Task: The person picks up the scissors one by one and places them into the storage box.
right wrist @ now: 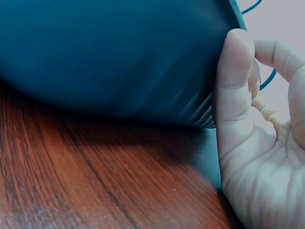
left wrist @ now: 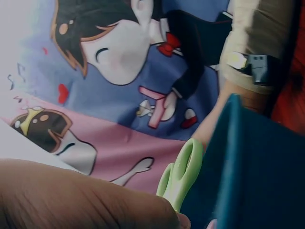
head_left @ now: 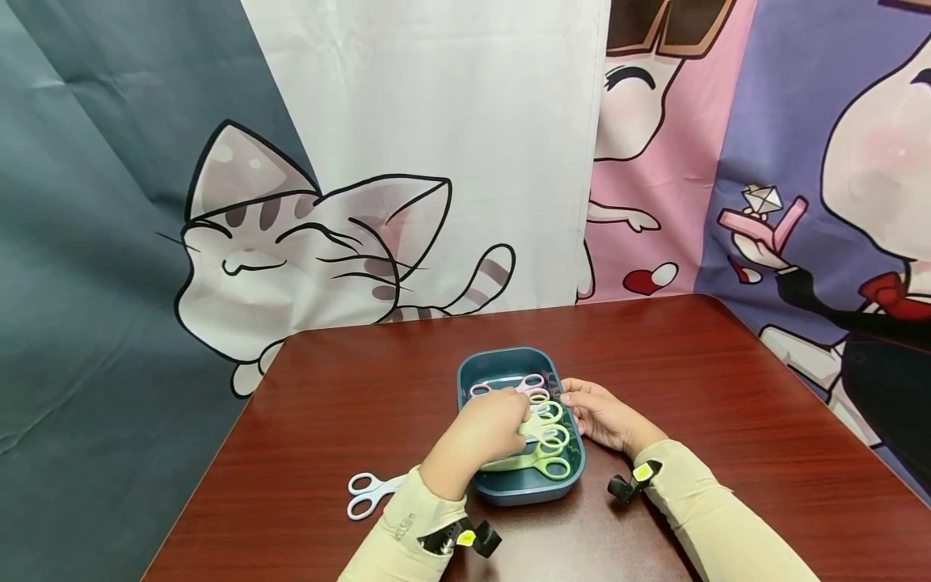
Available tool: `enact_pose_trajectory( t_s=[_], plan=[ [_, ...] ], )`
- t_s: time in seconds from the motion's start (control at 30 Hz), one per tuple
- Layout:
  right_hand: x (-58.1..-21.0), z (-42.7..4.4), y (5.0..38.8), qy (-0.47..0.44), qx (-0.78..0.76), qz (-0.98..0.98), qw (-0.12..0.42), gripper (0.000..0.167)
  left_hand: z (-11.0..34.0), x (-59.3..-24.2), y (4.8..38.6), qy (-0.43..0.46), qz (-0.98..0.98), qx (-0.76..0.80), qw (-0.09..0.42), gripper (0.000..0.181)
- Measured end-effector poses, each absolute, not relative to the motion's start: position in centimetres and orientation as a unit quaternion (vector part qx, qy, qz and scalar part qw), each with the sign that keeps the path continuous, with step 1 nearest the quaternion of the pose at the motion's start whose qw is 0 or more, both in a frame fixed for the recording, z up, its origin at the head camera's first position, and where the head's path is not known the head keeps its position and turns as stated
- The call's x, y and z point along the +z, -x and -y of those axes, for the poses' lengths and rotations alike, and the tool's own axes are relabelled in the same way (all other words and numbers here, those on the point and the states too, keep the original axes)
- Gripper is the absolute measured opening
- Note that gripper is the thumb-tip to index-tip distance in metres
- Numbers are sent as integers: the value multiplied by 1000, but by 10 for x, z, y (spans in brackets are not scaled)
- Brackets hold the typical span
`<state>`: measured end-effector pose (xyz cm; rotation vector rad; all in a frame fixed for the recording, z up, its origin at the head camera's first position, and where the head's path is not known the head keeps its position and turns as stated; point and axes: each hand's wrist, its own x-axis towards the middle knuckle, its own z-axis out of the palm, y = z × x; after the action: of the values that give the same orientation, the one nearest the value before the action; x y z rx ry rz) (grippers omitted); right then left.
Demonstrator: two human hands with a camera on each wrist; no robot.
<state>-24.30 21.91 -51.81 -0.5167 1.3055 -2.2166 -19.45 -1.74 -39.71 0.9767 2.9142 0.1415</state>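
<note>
A dark teal plastic bin [head_left: 512,495] stands on the table with several child-size scissors lying in it. Reaching over its left side, my left hand [head_left: 489,432] pinches a pair of green scissors [left wrist: 183,174], whose handle loops stick out past the fingers in the left wrist view. Beside that hand lie light-green scissors [head_left: 541,465], handles to the right; pink scissors [head_left: 531,383] are at the bin's far end. My right hand [head_left: 607,416] holds the bin's right rim, thumb [right wrist: 233,90] against the outer wall. The left hand hides some blades.
Pale blue scissors [head_left: 367,493] lie on the table left of the bin, partly hidden by my left sleeve [head_left: 407,525]. The reddish-brown wooden table [head_left: 349,388] ends at a printed cartoon curtain [head_left: 436,121].
</note>
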Motion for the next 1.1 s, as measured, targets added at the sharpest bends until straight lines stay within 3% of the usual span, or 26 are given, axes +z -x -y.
enact_pose_trajectory(
  t_s=[0.33, 0.63, 1.1],
  plan=[
    [-517, -217, 241, 199, -819, -472, 259, 14, 11, -419, 200, -309, -949, 38, 52, 22],
    [-516, -217, 241, 202, -819, -471, 260, 13, 10, -436, 207, -306, -950, 30, 47, 38],
    [-516, -217, 240, 201, -818, -473, 259, 13, 9, -440, 209, -288, -957, 4, 20, 26]
  ],
)
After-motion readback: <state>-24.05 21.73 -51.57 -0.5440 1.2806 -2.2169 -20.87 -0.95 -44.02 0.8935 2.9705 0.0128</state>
